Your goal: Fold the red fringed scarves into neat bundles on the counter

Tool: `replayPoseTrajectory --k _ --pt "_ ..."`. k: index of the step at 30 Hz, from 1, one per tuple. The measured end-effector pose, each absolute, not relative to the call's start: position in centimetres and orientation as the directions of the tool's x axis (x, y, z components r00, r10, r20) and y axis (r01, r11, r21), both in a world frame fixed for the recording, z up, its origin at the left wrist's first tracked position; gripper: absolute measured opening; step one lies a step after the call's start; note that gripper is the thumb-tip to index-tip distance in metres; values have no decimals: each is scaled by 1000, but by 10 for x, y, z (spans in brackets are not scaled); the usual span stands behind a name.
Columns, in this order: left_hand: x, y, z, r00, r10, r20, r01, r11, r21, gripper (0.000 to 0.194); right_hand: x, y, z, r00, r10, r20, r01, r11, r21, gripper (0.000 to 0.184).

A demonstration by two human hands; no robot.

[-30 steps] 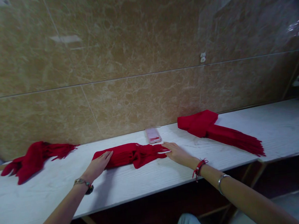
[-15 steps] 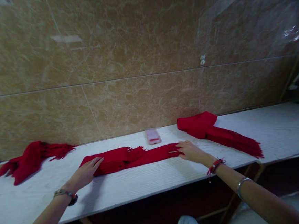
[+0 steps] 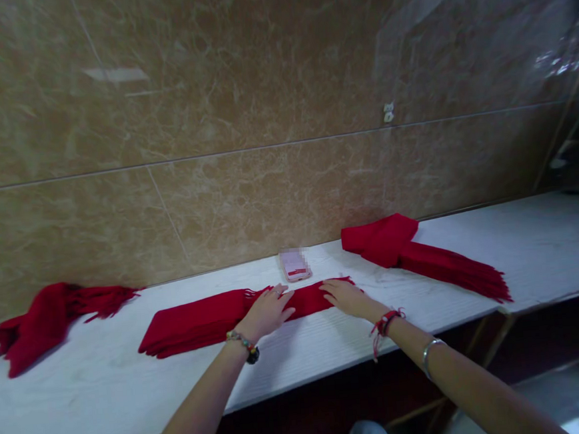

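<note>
A red fringed scarf [image 3: 192,321] lies folded in layers on the white table, with a thinner strip of it running right between my hands. My left hand [image 3: 267,312] rests on the scarf beside the fringe of the folded part, fingers stretched out. Farther right, my right hand [image 3: 349,298] lies over the strip near its fringed end, fingers spread and pointing left. Both palms face down and cover parts of the cloth.
A second red scarf [image 3: 42,327] lies crumpled at the left. Another, loosely folded red scarf [image 3: 386,239] is at the back right. A phone-like pink object [image 3: 294,265], partly blurred, lies behind the strip. The white table [image 3: 547,243] runs along a brown tiled wall [image 3: 267,192].
My left hand has moved right from the folded stack to the fringe area. My right hand has shifted slightly left along the strip. The view has turned a little.
</note>
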State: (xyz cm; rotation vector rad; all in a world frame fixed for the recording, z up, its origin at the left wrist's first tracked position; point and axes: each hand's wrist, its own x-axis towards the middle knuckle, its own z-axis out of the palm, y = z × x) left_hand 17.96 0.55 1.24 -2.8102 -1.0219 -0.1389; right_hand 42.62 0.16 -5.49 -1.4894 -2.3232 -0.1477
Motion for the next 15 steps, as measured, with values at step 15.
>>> replayPoseTrajectory --k 15 --pt "229 22 -36 726 679 106 663 -733 155 56 428 11 -42 -345 824 450 855 474 -212 35"
